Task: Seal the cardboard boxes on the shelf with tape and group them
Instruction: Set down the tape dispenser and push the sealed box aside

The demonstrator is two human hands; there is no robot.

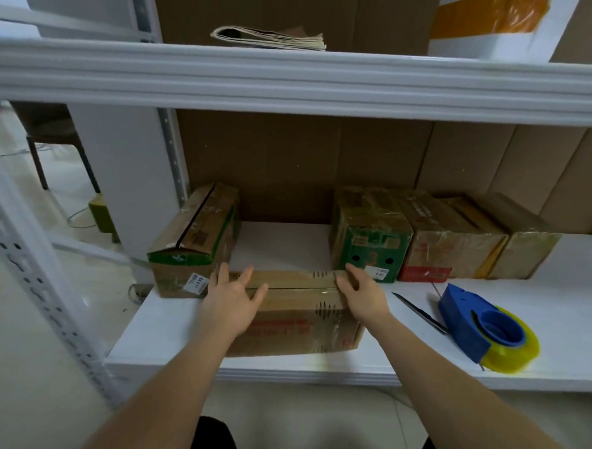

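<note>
The head camera looked down at a white shelf (180,317) where a cardboard box (300,313) lay near the front edge, its top seam already shining with clear tape. The left hand (232,300) rested flat on the box's left end, fingers (240,278) straight and spread, clamped on nothing. The right hand (363,289) lay at the right end, its fingers reaching along the back top edge, fairly straight and touching the cardboard; whether the thumb hooked the corner could not be told. The step in hand looked like pressing the tape down, or getting ready to slide the box. To do it well, both palms should push evenly so the box stays square, and it should go back toward the row of taped boxes (424,241) at the rear right, ending beside the green-fronted box (372,249). An unsealed box (194,232) with a dark open seam stood at the rear left. A blue tape dispenser (478,323) and a thin knife (420,313) lay on the shelf to the right, apart from both hands.
</note>
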